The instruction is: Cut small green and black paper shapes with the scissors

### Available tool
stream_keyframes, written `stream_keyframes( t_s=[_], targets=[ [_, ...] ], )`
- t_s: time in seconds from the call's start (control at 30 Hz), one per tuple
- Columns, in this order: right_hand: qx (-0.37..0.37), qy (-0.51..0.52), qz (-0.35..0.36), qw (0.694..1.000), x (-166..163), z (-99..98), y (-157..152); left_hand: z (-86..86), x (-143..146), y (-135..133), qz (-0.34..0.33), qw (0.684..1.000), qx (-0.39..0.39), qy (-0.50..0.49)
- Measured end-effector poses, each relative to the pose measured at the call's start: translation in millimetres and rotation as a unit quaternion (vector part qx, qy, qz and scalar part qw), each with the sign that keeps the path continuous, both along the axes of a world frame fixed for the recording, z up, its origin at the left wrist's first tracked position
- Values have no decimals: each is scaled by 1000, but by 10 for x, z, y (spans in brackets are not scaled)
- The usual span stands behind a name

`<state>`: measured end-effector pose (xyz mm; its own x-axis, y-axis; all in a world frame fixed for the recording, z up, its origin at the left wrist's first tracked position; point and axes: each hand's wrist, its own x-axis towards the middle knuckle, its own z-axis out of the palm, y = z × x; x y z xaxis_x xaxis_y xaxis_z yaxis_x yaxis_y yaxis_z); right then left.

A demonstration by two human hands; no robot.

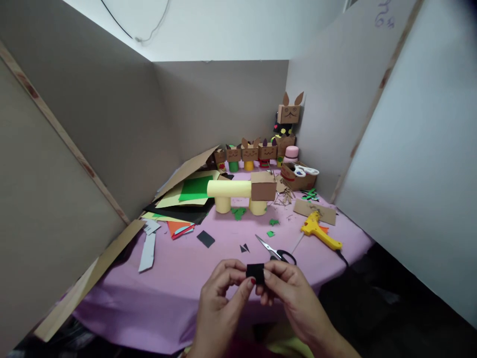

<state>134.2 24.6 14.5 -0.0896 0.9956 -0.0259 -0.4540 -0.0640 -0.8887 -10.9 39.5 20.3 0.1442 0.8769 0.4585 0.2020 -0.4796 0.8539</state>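
Note:
Between my two hands, over the front edge of the table, is a small piece of black paper (255,273). My left hand (228,298) pinches its left side between thumb and fingers. On the right side, my right hand (288,288) grips it the same way. Just beyond my right hand lie scissors (278,251) with black handles, blades apart. A black paper rectangle (206,239) and small black scraps (244,248) rest on the cloth. Farther back stands a yellow paper tube figure (229,189) with a cardboard box head (263,187).
A yellow glue gun (321,232) leans on a cardboard strip (316,211) at the right. Stacked coloured paper (186,196) lies at the left. Several box-headed figures (249,153) line the back, near a cardboard box (300,178) holding white scissors (306,170). Panels enclose the table's sides and back.

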Motion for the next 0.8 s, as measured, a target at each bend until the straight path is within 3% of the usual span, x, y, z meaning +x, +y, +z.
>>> stream_keyframes(
  t_s=[0.13,0.27,0.8],
  targets=[
    [7,-14,-3,1000,-12,10,-9,35,49,-2,-27,982,-164,-88],
    [14,-23,-5,1000,-21,32,-13,96,85,5,-24,957,-247,-148],
    [21,-23,-7,999,-55,103,27,149,102,61,22,949,-262,-175]
  ],
)
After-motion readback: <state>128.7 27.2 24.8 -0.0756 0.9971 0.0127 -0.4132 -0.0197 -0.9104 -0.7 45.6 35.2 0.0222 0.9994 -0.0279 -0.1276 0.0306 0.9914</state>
